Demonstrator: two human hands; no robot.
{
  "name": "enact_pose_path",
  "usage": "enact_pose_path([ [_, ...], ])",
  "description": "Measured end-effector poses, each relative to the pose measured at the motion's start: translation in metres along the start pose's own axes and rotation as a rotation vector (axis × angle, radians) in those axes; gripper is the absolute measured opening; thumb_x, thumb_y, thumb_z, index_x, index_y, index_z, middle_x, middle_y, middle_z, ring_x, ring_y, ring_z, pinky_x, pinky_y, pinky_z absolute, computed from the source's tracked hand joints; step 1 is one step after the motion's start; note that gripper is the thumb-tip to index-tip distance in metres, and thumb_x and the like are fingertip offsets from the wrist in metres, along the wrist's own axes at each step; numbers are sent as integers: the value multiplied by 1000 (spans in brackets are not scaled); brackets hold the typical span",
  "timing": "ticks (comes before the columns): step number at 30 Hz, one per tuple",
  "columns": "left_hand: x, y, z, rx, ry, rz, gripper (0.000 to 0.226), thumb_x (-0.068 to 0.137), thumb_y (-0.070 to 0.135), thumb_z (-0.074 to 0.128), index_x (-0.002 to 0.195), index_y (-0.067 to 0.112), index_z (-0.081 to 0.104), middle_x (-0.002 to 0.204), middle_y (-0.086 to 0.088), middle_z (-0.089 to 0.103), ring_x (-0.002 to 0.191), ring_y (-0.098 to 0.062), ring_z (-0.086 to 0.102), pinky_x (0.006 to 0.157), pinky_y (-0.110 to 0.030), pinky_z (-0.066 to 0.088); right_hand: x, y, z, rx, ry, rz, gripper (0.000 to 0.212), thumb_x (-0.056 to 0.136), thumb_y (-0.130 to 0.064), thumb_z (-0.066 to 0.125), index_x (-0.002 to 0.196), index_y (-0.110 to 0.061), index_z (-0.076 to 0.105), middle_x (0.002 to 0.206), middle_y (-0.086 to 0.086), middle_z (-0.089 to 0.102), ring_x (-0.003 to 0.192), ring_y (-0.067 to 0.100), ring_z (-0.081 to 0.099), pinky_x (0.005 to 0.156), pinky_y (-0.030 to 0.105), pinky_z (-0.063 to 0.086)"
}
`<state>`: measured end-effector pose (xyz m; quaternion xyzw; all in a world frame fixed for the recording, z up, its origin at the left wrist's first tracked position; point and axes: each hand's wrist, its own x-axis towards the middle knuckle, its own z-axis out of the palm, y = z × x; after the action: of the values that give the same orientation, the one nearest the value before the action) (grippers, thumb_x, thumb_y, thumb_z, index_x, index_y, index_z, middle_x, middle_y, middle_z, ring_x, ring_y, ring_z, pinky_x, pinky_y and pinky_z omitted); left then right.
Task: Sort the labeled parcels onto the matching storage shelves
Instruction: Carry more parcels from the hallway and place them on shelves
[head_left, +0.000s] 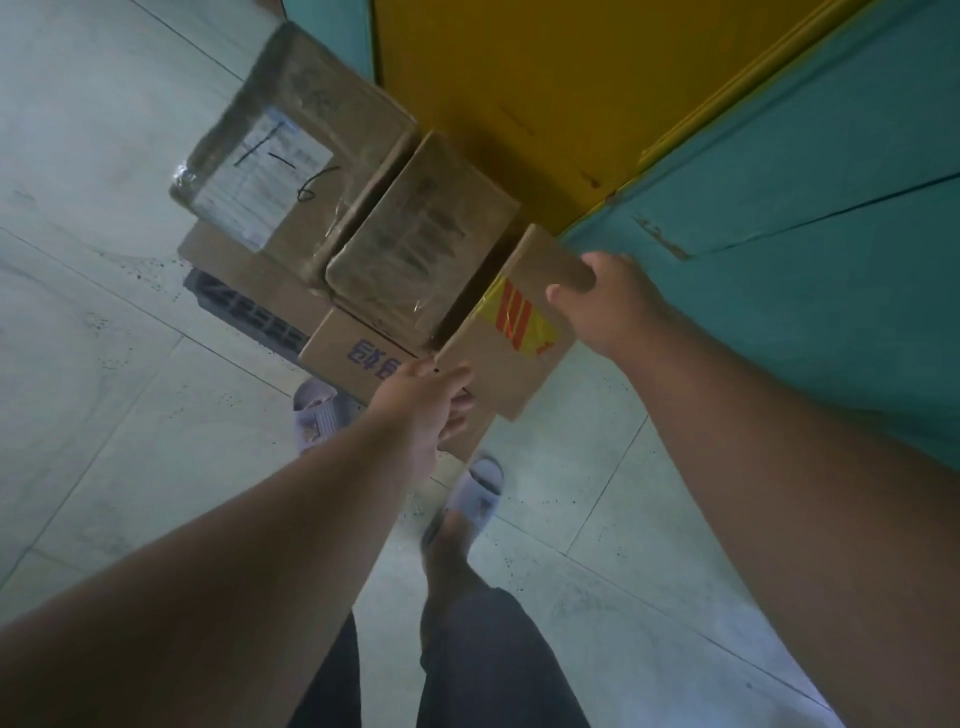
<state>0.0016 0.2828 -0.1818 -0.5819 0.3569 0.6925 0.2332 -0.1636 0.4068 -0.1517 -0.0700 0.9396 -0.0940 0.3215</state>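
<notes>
Item in hand: one flat cardboard parcel (506, 340), thin and stiff, bearing a yellow patch with red stripes on its upper face. We hold it at two opposite ends, clear of the floor and tilted. Our left hand (428, 402) grips its near left corner with the thumb on top and the fingers curled beneath; our right hand (615, 306) pinches the far right edge, thumb across the top face. We judge this two-ended hold steadies so thin a piece and lets us turn it to look for a marking, since no shelf code shows on this face. Stock remaining, to the left and farther off: a taped box marked "1-6" (291, 156) on a white label, a plastic-wrapped box (423, 249) touching its right side, both stacked on a lower printed carton (358, 358), which appears to rest on a dark crate (244, 312). They are piled against the yellow panel (519, 78) and teal surface (805, 208), likely as a staging heap. No shelves are in view. Below: tiled floor (104, 312), our pale slippers (480, 493).
</notes>
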Motion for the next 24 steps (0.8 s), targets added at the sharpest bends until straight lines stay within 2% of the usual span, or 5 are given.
enact_pose_path([
  [7, -85, -17, -8, -9, 65, 118, 28, 95, 19, 64, 122, 28, 59, 105, -9, 69, 93, -22, 68, 82, -36, 57, -102, 28, -38, 112, 66, -76, 56, 86, -53, 59, 134, -25, 54, 120, 5, 50, 109, 27, 54, 84, 37, 51],
  [10, -131, -22, -16, -63, 82, 106, 16, 98, 26, 61, 113, 21, 63, 103, -8, 68, 88, -19, 65, 78, -35, 53, -150, 29, -65, 417, -55, -171, 65, 89, -46, 65, 147, -31, 41, 134, -2, 49, 117, 15, 53, 80, 19, 47],
  [15, -203, -31, -31, -69, 56, 108, 36, 94, 39, 66, 116, 10, 64, 95, -9, 65, 91, -23, 59, 72, -34, 47, -217, 28, -112, 497, -142, -358, 78, 74, -47, 80, 143, -39, 44, 138, -3, 54, 122, 14, 55, 93, 29, 52],
  [20, -264, -18, -43, -92, -44, 230, 41, 94, 47, 61, 117, 13, 62, 110, -14, 74, 100, -30, 71, 90, -43, 54, -265, 6, -141, 571, 62, -260, 60, 79, -50, 76, 128, -23, 57, 116, -1, 66, 108, 19, 62, 87, 39, 57],
  [24, -307, 4, -46, 42, -317, 498, 50, 88, 62, 53, 133, 39, 50, 118, -1, 72, 103, -25, 71, 83, -44, 56, -296, -23, -162, 451, 324, -62, 60, 78, -68, 66, 108, -18, 54, 99, -1, 64, 91, 21, 62, 76, 39, 54],
])
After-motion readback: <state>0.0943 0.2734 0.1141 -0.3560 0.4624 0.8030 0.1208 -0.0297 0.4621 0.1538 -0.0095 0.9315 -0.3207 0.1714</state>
